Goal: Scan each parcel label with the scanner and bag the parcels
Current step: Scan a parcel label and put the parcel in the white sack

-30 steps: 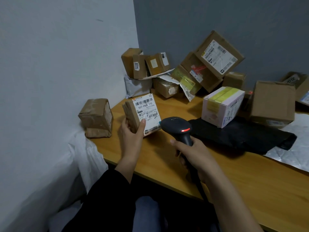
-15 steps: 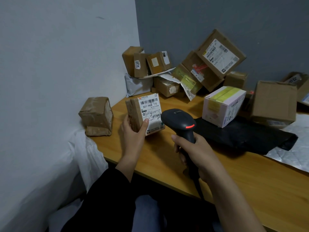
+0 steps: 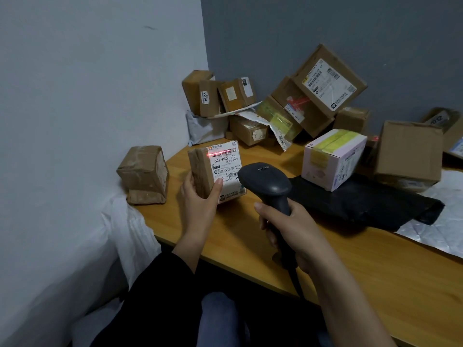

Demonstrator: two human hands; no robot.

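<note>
Scanning step: left hand (image 3: 198,196) grips parcel (image 3: 213,171) upright; right hand (image 3: 295,229) grips scanner (image 3: 268,184), beam on label (image 3: 226,166). Next: bagging, likely.

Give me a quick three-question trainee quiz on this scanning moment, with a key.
1. True or false: the red scan line lies across the top barcode of the white label on the brown taped cardboard parcel.
2. The right hand grips: A) the black handheld barcode scanner; B) a tape roll; C) a pen.
3. Which hand holds that parcel?
Key: 1 true; 2 A; 3 the left hand.
</note>
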